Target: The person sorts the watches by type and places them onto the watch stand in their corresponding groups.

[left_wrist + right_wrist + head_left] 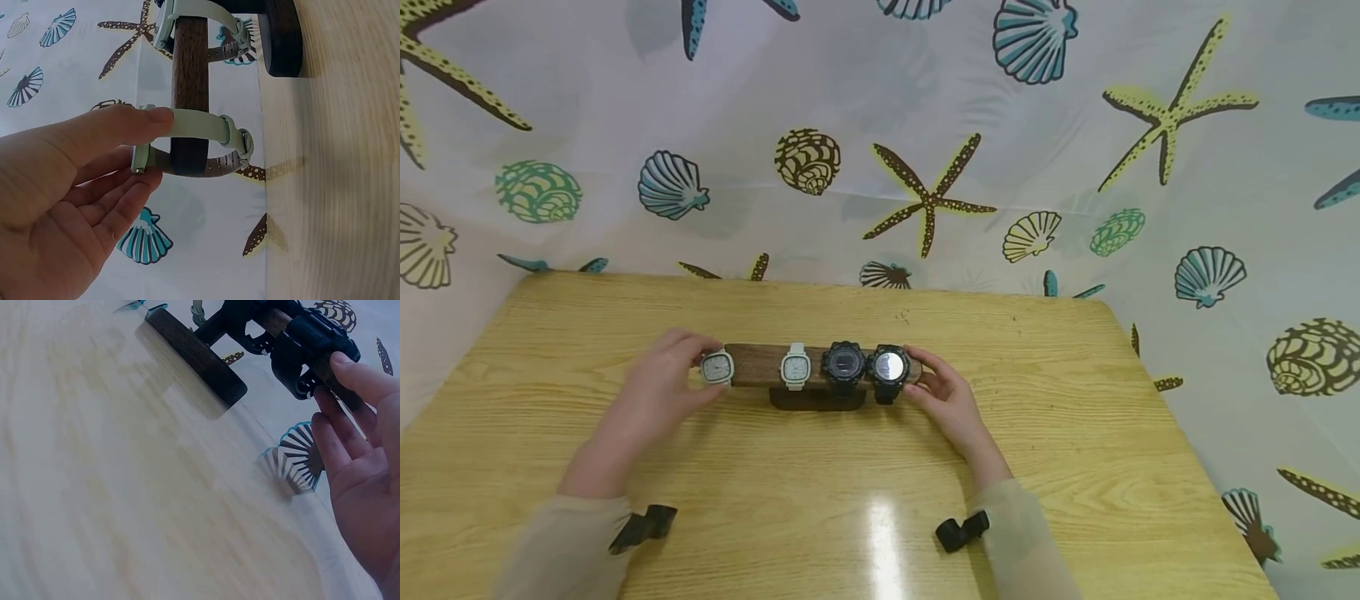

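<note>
A dark wooden watch stand has a long bar on a short foot. At the bar's left end, my left hand pinches a pale green square watch by its case, its strap looped round the bar. A second pale green watch sits left of the bar's middle. Further right are a black watch and another black watch, its face bright with glare. With thumb and fingertips, my right hand holds the bar's right end, close beside that last watch.
Beneath the stand is a light wooden table. A white cloth printed with shells and starfish hangs behind it and along the sides. Black straps with small mounts are on both sleeves.
</note>
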A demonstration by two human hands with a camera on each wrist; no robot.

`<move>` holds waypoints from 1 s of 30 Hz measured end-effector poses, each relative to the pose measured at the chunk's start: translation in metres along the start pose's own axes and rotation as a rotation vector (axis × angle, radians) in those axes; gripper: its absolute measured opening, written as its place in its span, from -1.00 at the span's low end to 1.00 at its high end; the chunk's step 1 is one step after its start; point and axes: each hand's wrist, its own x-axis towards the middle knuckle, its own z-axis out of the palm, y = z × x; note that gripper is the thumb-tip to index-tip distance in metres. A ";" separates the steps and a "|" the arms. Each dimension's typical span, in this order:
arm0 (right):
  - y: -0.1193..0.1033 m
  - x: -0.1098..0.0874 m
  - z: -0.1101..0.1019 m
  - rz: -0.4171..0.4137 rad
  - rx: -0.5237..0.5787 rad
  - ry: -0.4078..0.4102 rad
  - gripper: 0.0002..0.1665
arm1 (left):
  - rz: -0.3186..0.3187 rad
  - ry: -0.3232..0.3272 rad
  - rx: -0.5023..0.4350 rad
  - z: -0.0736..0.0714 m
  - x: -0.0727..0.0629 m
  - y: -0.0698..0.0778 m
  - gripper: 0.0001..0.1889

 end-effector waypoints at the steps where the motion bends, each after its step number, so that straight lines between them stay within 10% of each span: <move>1: 0.000 0.000 0.000 0.000 -0.001 0.000 -0.37 | 0.007 -0.001 0.003 0.001 0.001 0.001 -0.51; 30: 0.003 0.000 -0.002 0.004 -0.006 0.010 -0.37 | 0.139 -0.013 0.022 0.033 0.017 0.019 -0.49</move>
